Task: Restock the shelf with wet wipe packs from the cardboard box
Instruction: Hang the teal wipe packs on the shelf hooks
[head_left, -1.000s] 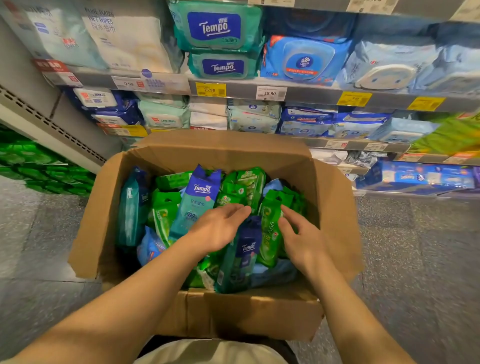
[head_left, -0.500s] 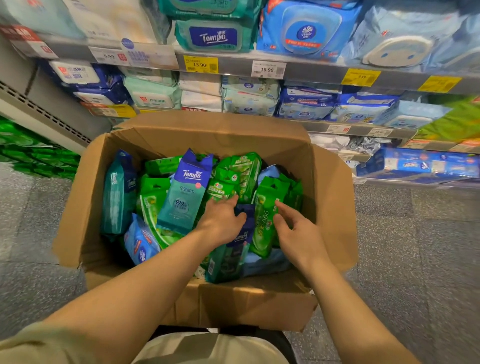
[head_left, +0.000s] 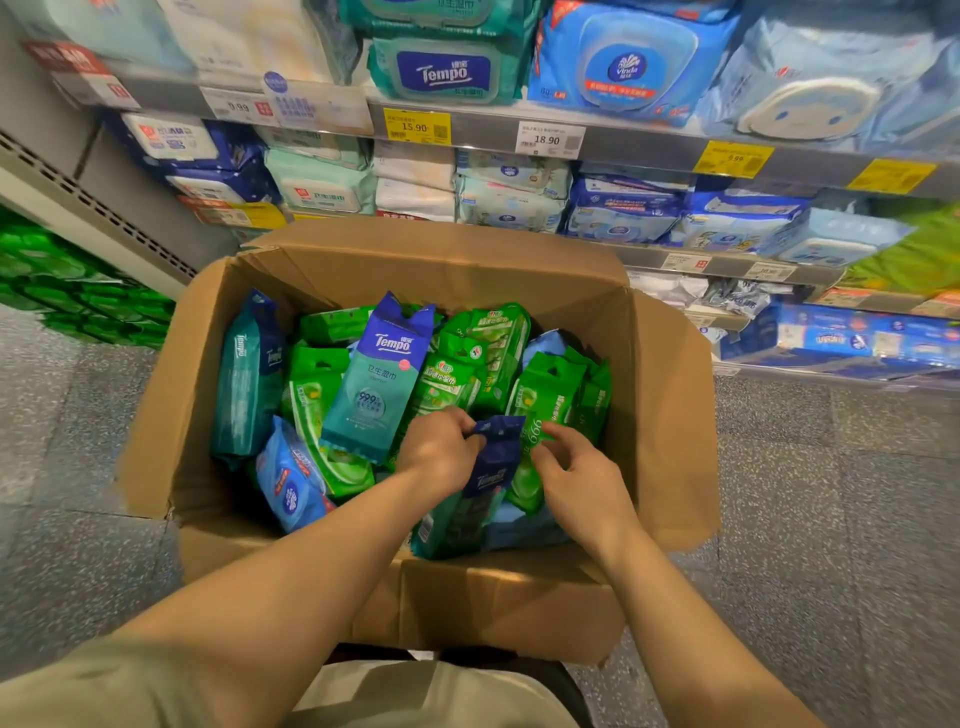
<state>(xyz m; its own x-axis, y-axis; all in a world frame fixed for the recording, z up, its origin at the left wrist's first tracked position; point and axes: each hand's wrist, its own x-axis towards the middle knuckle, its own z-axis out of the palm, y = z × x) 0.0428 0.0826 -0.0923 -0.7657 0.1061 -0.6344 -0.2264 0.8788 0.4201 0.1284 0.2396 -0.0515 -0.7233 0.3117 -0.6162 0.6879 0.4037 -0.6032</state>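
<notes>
My left hand (head_left: 439, 449) pinches the top edge of a dark blue Tempo pack (head_left: 493, 457); my right hand (head_left: 576, 475) sits just beside it, fingers curled, grasping nothing I can see. The pack stands on end between both hands — long axis running toward me — inside the cardboard box (head_left: 441, 260). Both forearms reach down and forward; the shelf (head_left: 649, 143) lies beyond the box.

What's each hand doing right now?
Left hand: closed on the top of the dark blue Tempo pack.
Right hand: fingers curled beside that pack; grip cannot be told.
</notes>
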